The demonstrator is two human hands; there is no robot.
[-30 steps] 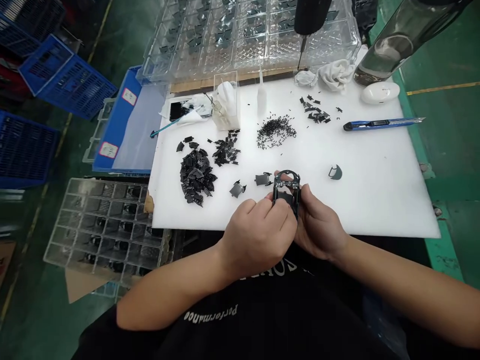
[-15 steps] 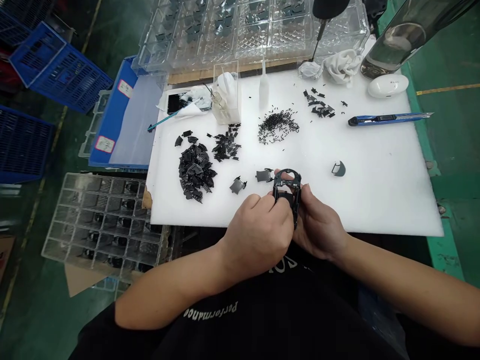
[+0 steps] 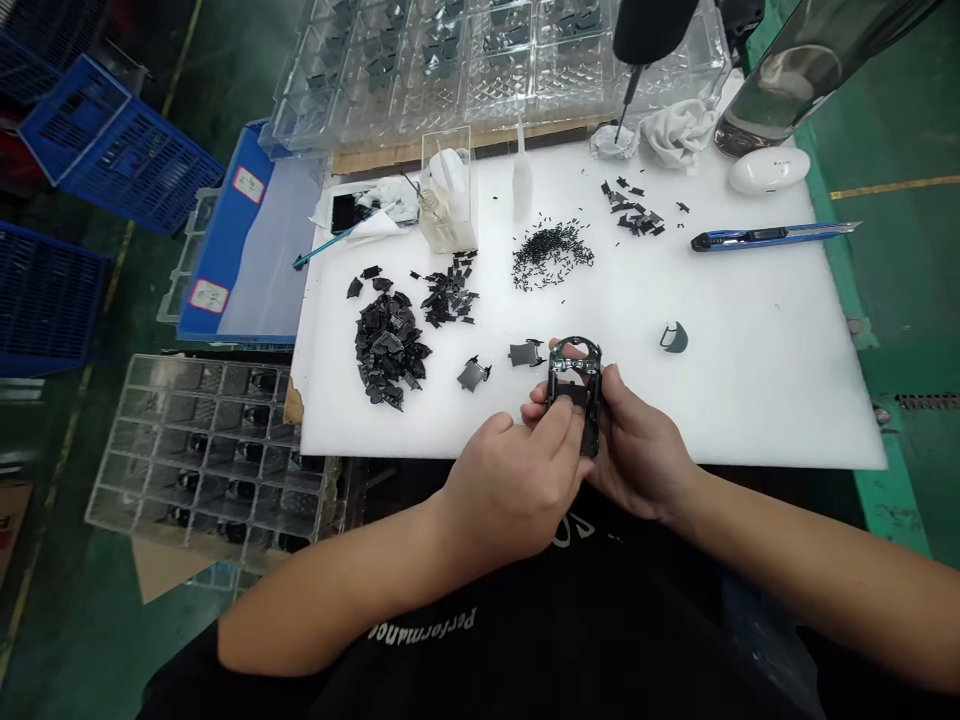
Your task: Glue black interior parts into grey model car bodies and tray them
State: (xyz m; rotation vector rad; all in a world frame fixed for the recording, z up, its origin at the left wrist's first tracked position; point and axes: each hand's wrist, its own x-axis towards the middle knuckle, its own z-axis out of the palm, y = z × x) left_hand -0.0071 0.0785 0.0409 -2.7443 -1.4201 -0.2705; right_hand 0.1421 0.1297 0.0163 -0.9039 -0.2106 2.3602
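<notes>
My right hand (image 3: 643, 440) is wrapped round a glossy black plastic frame (image 3: 575, 350) with a rounded top and an opening. My left hand (image 3: 517, 475) is at the frame's lower part, its fingertips pressed together on the dark piece inside. The part under those fingertips is hidden. Just left of the frame lies a small dark grey plate with clips (image 3: 526, 353); a similar clipped plate (image 3: 474, 374) is further left. On the right side of the white board rests a curved grey piece (image 3: 674, 337).
Piles of black plates (image 3: 390, 345), short strips (image 3: 450, 293) and tiny pins (image 3: 551, 250) cover the white board (image 3: 780, 400). A blue utility knife (image 3: 776, 237) lies right. An electric screwdriver (image 3: 652, 30) hangs above the back edge. Clear compartment trays (image 3: 217, 440) stand left and behind.
My left fingers have uncurled from a tight pinch and now lie flatter on the frame, exposing more of its lower part. My right hand keeps its hold.
</notes>
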